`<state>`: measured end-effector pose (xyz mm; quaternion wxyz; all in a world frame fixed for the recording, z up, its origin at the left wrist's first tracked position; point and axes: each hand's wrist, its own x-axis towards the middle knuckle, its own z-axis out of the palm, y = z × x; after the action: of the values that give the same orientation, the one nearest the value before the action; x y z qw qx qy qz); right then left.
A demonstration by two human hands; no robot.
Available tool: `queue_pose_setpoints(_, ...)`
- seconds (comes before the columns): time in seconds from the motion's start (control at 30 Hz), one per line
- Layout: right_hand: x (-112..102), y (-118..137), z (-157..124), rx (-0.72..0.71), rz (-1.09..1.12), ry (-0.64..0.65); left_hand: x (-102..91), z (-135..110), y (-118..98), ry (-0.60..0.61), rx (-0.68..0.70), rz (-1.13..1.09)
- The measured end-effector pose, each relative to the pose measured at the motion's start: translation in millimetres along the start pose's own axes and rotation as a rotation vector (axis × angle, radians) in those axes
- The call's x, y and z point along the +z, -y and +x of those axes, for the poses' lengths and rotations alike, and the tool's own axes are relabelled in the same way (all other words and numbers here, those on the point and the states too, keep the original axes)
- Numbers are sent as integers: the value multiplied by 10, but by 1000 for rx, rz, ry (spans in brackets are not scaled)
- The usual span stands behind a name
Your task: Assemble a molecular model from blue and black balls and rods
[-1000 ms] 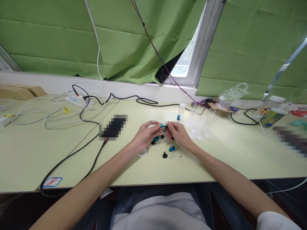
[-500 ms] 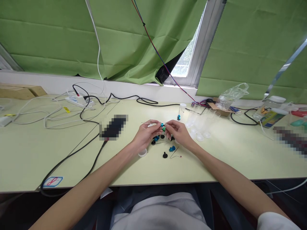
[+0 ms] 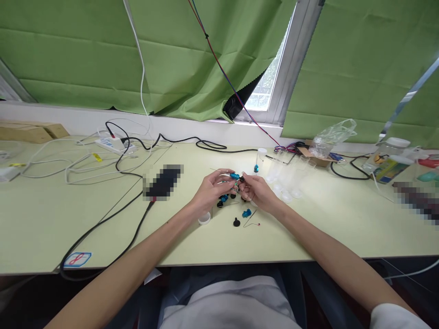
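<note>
My left hand point(image 3: 216, 186) has the blue piece point(image 3: 234, 176) pinched between thumb and fingers, the fingers closed down to its width, and it sits in front of me above the table point(image 3: 192, 246). Half a second ago only a stub of it showed at my fingertips; now more of its length is out and my left fingers are spread higher around it. My right hand point(image 3: 255, 186) has its thumb and fingertips closed on a black piece point(image 3: 242, 179), at the blue piece's right end; in the earlier frame no black showed there. Whether the two are joined or merely touching, I cannot tell. A thin wire point(image 3: 215, 170) sticks out past my left fingers. On the tabletop, the loose blue part point(image 3: 246, 213), the black knob point(image 3: 236, 222), the red-tipped wire point(image 3: 252, 224) and the white cap point(image 3: 204, 219) lie where they lay before, nearer me than my hands.
</note>
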<state>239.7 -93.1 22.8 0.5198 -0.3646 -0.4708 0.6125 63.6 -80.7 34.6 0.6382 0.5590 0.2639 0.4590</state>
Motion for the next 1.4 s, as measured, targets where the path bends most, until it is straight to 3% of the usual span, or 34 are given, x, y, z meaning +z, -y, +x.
queue_pose_setpoints(0.1, -13, 13, 6, 24, 75, -1, 7, 4, -11, -16, -34, -15)
queue_pose_setpoints(0.2, -36, 5, 17, -5, 93, -11, -16, 39, -1, -156, -118, -65)
queue_pose_setpoints(0.3, -61, -4, 25, -59, 46, -21, -69, 90, -6, -311, -177, -155)
queue_pose_setpoints(0.43, -96, -24, 31, -126, -84, 5, -123, 115, -95, -380, -185, -190)
queue_pose_setpoints(0.6, -128, -47, 39, -206, -249, 67, -151, 81, -232, -241, -235, 31)
queue_pose_setpoints(0.7, -140, -39, 40, -233, -300, 75, -177, 76, -268, -136, -276, 77)
queue_pose_setpoints(0.8, -148, -23, 41, -251, -331, 70, -203, 82, -271, -105, -270, 105)
queue_pose_setpoints(0.9, -155, -20, 45, -266, -377, 54, -210, 76, -243, -88, -186, 334)
queue_pose_setpoints(1.03, -170, -49, 66, -299, -460, 28, -186, 51, -167, -87, 94, 903)
queue_pose_setpoints(1.1, -177, -74, 77, -321, -497, 24, -178, 41, -124, -72, 206, 1073)
queue_pose_setpoints(1.23, -175, -110, 72, -352, -556, 22, -190, 40, -49, 26, 335, 1255)
queue_pose_setpoints(1.4, -145, -98, 37, -369, -588, 23, -203, 56, 5, 67, 375, 1263)
